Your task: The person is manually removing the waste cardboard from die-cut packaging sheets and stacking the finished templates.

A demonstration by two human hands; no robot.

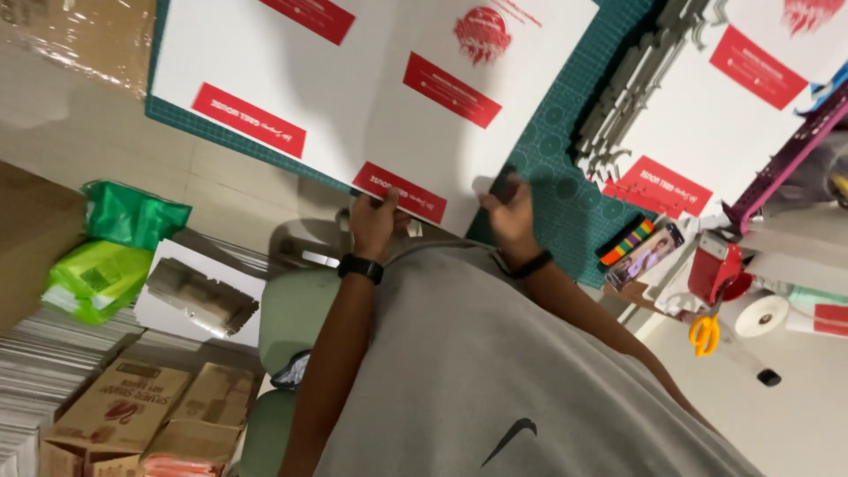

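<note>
A: Step? Where's the sheet?
B: White printed card sheet [371, 97] flat on green cutting mat [574, 203]. Left hand [375, 223] pinching near edge; right hand [511, 212] clenched on small dark object.
A: Next?
B: Probably steadying, aligning edge before working it.

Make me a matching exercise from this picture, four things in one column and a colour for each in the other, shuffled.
Things:
1. scissors handles
2. cutting mat
3. tape dispenser
4. card sheet gripped by the left hand and the right hand

Colours:
A. white with red labels
B. red
C. yellow
D. dark green

Pairs: 1-C, 2-D, 3-B, 4-A
</note>
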